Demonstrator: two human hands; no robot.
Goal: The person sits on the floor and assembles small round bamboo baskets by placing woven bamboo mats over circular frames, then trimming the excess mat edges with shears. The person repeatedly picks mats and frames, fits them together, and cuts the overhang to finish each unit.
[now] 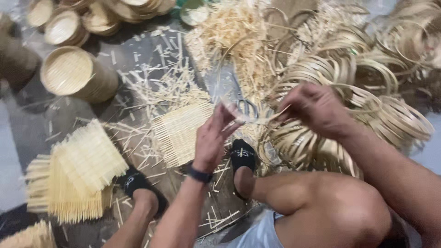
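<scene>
I see my left hand (212, 136) raised with its fingers (228, 115) pinched together, a dark band round the wrist, and my right hand (317, 110) level with it, knuckles up and fingers curled closed, both forearms reaching forward over my bent bare knees.

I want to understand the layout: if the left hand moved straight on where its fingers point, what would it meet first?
Probably the scissors lying just beyond the left hand, then loose bamboo slivers; depth is unclear, so it may pass above them.
</scene>
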